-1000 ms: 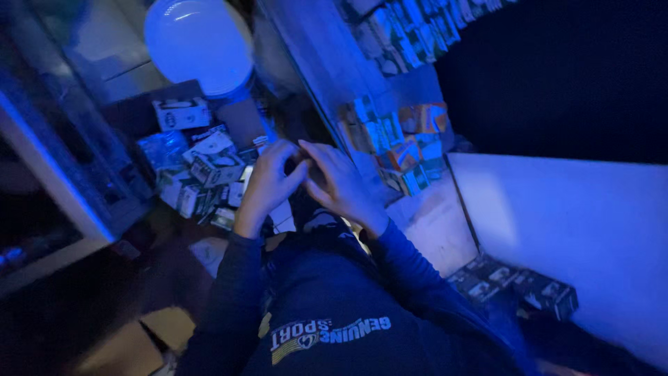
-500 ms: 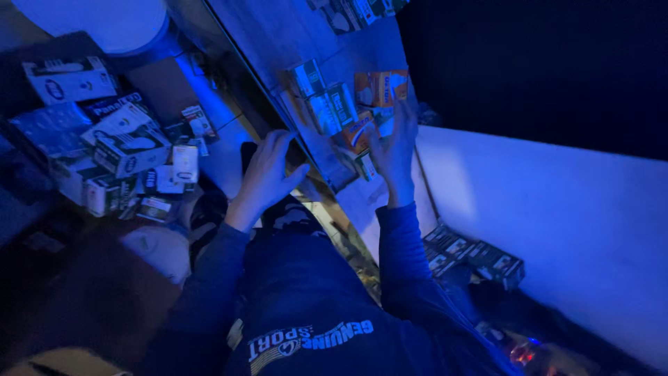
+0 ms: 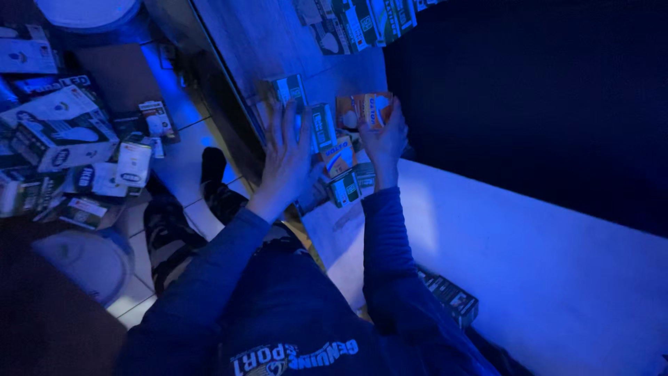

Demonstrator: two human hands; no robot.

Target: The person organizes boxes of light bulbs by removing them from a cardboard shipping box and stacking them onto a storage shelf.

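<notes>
Head view, lit in deep blue. Two hands are up on a sloping wooden shelf [image 3: 250,42] in the middle of the scene. The left hand [image 3: 287,161] lies flat with its fingers spread, its grip wide and closed on nothing, the fingertips touching a small dark box [image 3: 289,89] and a second dark box [image 3: 321,127] just right of it. The right hand [image 3: 385,139] has its grip closed around the near right corner of one orange box [image 3: 364,108], held upright. Between and below the two hands stand three more small boxes: one orange-and-white box [image 3: 339,156] and two dark ones [image 3: 345,188], close together and touching. A row of boxes [image 3: 355,17] sits at the far end of the shelf; their number cannot be told.

On the left, a heap of white and dark cartons [image 3: 59,136] covers the floor, too many and too overlapped to count. One white round lamp [image 3: 87,10] sits at the far left. Near right, two dark boxes [image 3: 449,298] lie against a pale panel [image 3: 543,264].
</notes>
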